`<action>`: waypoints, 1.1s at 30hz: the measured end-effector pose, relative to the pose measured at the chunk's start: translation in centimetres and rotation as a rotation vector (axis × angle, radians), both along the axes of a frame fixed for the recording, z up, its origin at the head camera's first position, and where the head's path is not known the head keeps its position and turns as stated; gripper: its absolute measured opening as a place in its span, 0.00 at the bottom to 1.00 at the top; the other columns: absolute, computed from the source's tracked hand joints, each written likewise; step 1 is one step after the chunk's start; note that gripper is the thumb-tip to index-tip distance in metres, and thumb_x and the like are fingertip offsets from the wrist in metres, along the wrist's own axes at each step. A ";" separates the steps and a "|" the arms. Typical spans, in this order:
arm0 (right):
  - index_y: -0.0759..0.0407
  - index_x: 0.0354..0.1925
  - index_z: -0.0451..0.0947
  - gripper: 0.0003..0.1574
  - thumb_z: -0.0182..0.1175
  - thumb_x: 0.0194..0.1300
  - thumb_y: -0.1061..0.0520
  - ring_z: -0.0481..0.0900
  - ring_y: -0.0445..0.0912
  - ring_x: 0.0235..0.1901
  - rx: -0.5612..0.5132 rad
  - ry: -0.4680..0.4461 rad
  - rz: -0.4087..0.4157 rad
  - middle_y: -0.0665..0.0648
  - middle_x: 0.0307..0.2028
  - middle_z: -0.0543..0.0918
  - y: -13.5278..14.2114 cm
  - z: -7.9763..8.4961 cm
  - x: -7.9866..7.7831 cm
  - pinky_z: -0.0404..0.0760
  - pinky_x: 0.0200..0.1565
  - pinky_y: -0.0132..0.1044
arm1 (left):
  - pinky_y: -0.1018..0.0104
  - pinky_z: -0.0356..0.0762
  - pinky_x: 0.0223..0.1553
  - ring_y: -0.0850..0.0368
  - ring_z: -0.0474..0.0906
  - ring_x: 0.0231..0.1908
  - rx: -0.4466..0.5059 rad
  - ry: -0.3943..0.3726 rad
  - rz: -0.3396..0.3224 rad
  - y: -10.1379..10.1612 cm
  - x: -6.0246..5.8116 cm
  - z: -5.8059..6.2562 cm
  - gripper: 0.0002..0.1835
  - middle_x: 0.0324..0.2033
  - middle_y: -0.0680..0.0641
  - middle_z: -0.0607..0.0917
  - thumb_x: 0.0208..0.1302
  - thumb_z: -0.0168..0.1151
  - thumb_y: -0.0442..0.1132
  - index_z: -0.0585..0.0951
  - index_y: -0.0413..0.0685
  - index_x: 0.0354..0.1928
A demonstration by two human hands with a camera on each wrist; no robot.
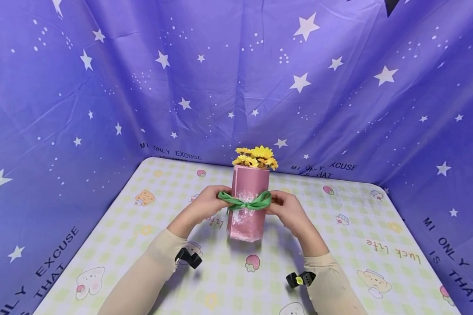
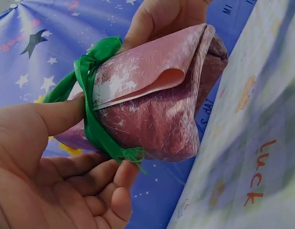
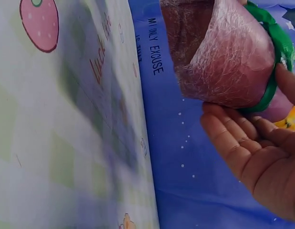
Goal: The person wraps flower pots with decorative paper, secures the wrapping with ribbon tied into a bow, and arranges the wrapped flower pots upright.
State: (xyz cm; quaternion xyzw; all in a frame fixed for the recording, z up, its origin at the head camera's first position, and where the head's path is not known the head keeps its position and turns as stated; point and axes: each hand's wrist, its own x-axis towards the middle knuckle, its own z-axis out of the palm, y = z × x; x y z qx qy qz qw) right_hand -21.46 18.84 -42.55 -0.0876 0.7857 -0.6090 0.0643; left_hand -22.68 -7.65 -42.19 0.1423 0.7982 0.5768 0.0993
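A small bouquet of yellow artificial sunflowers [image 1: 261, 153] stands upright in a roll of pink wrapping paper [image 1: 251, 178], held between both hands. Around its middle runs a green ribbon [image 1: 247, 204], tied in a bow at the front. My left hand [image 1: 208, 204] grips one side, its thumb against the ribbon in the left wrist view, fingers beneath. From the other side my right hand [image 1: 291, 212] holds the paper, with its thumb at the ribbon [image 3: 269, 93] and its fingers under the wrap. The lower paper is creased and whitish, with a folded flap [image 2: 152, 86]. Both wrist views show the bouquet's base off the table.
Below lies a table [image 1: 142, 262] with a pale green checked cloth printed with strawberries and cartoon figures. Purple-blue star-patterned curtains [image 1: 228, 78] enclose its back and sides. Black straps with small devices [image 1: 299, 280] sit at both wrists, over beige sleeves.
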 end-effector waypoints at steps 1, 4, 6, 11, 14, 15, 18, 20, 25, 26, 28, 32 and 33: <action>0.72 0.56 0.78 0.23 0.64 0.64 0.64 0.85 0.44 0.40 0.015 0.017 -0.006 0.61 0.43 0.85 0.1 0.0 0.0 0.88 0.47 0.39 | 0.67 0.82 0.44 0.56 0.79 0.40 0.002 0.019 0.000 0.0 0.1 0.1 0.17 0.45 0.42 0.86 0.64 0.65 0.28 0.83 0.35 0.55; 0.69 0.57 0.80 0.23 0.67 0.63 0.62 0.84 0.43 0.41 0.075 0.085 -0.020 0.62 0.45 0.86 0.3 0.3 0.1 0.86 0.47 0.34 | 0.62 0.83 0.54 0.53 0.83 0.48 0.011 0.068 -0.015 0.0 0.1 0.2 0.18 0.47 0.42 0.87 0.66 0.68 0.32 0.83 0.37 0.56; 0.67 0.57 0.81 0.24 0.69 0.63 0.61 0.84 0.43 0.42 0.100 0.122 -0.031 0.62 0.46 0.87 0.4 0.5 0.2 0.84 0.47 0.32 | 0.58 0.82 0.56 0.52 0.84 0.49 0.008 0.093 -0.028 0.0 0.1 0.3 0.19 0.47 0.44 0.88 0.66 0.71 0.36 0.83 0.40 0.57; 0.65 0.58 0.81 0.26 0.72 0.63 0.59 0.85 0.43 0.43 0.084 0.179 -0.004 0.63 0.48 0.87 0.7 0.9 0.4 0.84 0.47 0.31 | 0.56 0.80 0.57 0.54 0.84 0.49 0.005 0.143 -0.030 -0.3 0.1 0.5 0.23 0.46 0.49 0.89 0.61 0.75 0.43 0.84 0.46 0.57; 0.66 0.57 0.81 0.25 0.72 0.63 0.60 0.85 0.44 0.44 0.062 0.209 0.017 0.64 0.47 0.86 0.7 1.1 0.5 0.85 0.47 0.32 | 0.55 0.81 0.56 0.54 0.84 0.48 0.016 0.164 -0.019 -0.3 0.2 0.8 0.24 0.45 0.49 0.89 0.60 0.76 0.43 0.84 0.46 0.57; 0.66 0.57 0.80 0.24 0.71 0.63 0.61 0.85 0.44 0.44 0.056 0.217 0.021 0.64 0.47 0.86 0.7 1.2 0.5 0.85 0.47 0.32 | 0.54 0.81 0.55 0.54 0.84 0.47 0.022 0.169 -0.018 -0.3 0.2 0.8 0.24 0.45 0.49 0.89 0.60 0.76 0.43 0.83 0.46 0.58; 0.66 0.57 0.80 0.24 0.71 0.63 0.62 0.85 0.44 0.45 0.054 0.237 0.027 0.65 0.48 0.86 0.7 1.3 0.5 0.85 0.48 0.32 | 0.52 0.80 0.54 0.55 0.84 0.47 0.024 0.185 -0.014 -0.2 0.1 0.8 0.24 0.45 0.49 0.89 0.59 0.76 0.42 0.83 0.46 0.58; 0.65 0.57 0.80 0.24 0.71 0.63 0.63 0.85 0.45 0.46 0.060 0.247 0.027 0.65 0.49 0.86 0.8 1.3 0.5 0.85 0.49 0.31 | 0.52 0.80 0.52 0.56 0.84 0.47 0.019 0.191 -0.011 -0.1 0.1 0.8 0.24 0.45 0.50 0.89 0.59 0.77 0.41 0.83 0.47 0.58; 0.66 0.59 0.78 0.27 0.71 0.63 0.63 0.85 0.51 0.50 0.063 0.243 0.030 0.66 0.52 0.85 0.7 1.1 0.4 0.84 0.50 0.31 | 0.57 0.78 0.47 0.55 0.83 0.48 -0.007 0.210 0.008 0.0 0.1 0.8 0.25 0.44 0.52 0.89 0.57 0.78 0.43 0.84 0.50 0.58; 0.67 0.59 0.78 0.27 0.71 0.63 0.62 0.85 0.52 0.51 0.062 0.239 0.032 0.66 0.52 0.85 0.7 1.0 0.4 0.84 0.51 0.31 | 0.58 0.78 0.47 0.55 0.83 0.48 -0.013 0.214 0.014 0.0 0.1 0.8 0.26 0.44 0.52 0.89 0.57 0.78 0.43 0.84 0.50 0.58; 0.66 0.59 0.78 0.27 0.72 0.63 0.61 0.85 0.54 0.52 0.068 0.235 0.032 0.65 0.52 0.85 0.7 0.8 0.3 0.84 0.51 0.31 | 0.60 0.78 0.47 0.55 0.82 0.47 -0.034 0.218 0.027 0.1 0.1 0.8 0.26 0.44 0.53 0.88 0.57 0.79 0.44 0.83 0.51 0.58; 0.66 0.58 0.78 0.27 0.73 0.62 0.60 0.85 0.56 0.53 0.097 0.257 0.031 0.65 0.51 0.85 0.6 0.4 0.1 0.83 0.55 0.35 | 0.61 0.78 0.48 0.58 0.82 0.47 -0.084 0.224 0.050 0.2 0.2 0.6 0.27 0.43 0.55 0.88 0.56 0.79 0.45 0.83 0.53 0.59; 0.66 0.58 0.78 0.27 0.73 0.62 0.60 0.85 0.56 0.53 0.104 0.264 0.032 0.64 0.51 0.86 0.6 0.3 0.1 0.83 0.57 0.37 | 0.61 0.78 0.48 0.59 0.81 0.47 -0.095 0.227 0.053 0.2 0.2 0.5 0.27 0.43 0.55 0.88 0.56 0.79 0.45 0.83 0.53 0.59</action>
